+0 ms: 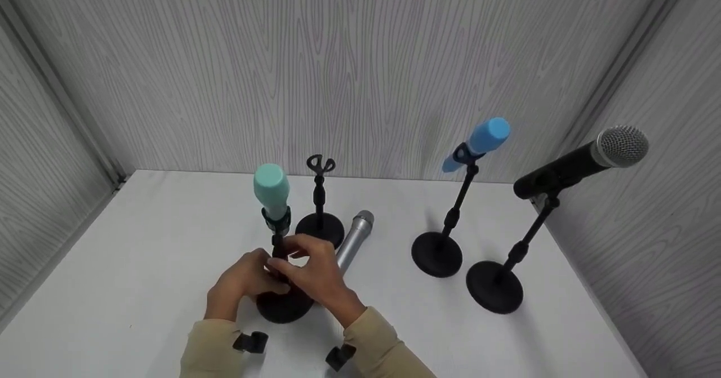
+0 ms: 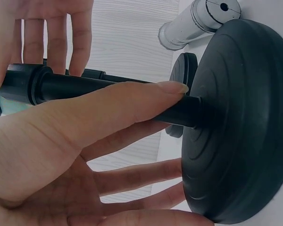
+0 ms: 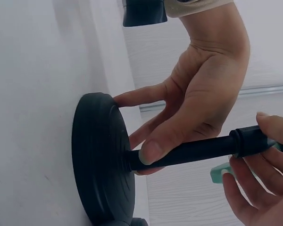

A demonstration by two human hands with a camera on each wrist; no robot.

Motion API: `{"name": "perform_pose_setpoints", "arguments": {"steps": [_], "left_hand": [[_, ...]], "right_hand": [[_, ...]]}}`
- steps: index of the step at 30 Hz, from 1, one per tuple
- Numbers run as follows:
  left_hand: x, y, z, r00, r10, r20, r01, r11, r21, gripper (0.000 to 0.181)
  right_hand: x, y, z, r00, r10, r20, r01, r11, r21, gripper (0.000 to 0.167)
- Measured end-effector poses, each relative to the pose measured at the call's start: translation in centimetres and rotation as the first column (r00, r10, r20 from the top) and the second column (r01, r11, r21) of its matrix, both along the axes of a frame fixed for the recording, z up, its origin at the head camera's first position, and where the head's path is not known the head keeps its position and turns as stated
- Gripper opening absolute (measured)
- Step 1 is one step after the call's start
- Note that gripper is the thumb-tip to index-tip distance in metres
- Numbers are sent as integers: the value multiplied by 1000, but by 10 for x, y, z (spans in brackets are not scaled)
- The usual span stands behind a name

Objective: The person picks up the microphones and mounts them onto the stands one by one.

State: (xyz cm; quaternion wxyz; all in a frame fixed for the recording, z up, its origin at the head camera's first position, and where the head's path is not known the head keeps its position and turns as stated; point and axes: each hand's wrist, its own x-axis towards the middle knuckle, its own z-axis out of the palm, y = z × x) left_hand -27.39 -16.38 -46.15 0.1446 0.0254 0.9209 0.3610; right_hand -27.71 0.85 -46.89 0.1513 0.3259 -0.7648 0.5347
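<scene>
A black microphone stand [image 1: 284, 310] bears a mint-green microphone [image 1: 271, 186] in its clip, front left on the white table. Low on its pole [image 2: 75, 87], my left hand [image 1: 242, 279] pinches it with the thumb across the front. Other left fingers reach toward the round base [image 3: 99, 155], some touching its edge. Higher up, my right hand [image 1: 321, 268] holds the collar [image 3: 247, 141] on the pole between thumb and fingers. In the left wrist view, part of the right hand [image 2: 56, 37] is cut off by the frame.
Behind stands a stand with a bare clip [image 1: 319, 189]. A silver microphone [image 1: 355, 240] lies right of my hands. Farther right are a stand with a blue microphone [image 1: 489, 134] and one with a black microphone [image 1: 574, 164]. Grey wood-grain walls [image 1: 338, 74] enclose the table.
</scene>
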Motion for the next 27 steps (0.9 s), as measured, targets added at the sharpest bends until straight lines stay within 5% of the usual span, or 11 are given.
{"name": "perform_pose_setpoints", "arguments": {"steps": [10,27], "left_hand": [[0,1,0,1000,5,-9,-5,1000,20,41],[-1,0,0,999,14,46,-14,1000,1,50]], "right_hand": [[0,-3,-3,1000,-3,-28,3,1000,-11,19],[1,1,2,982,116,150,-122,992,33,24]]}}
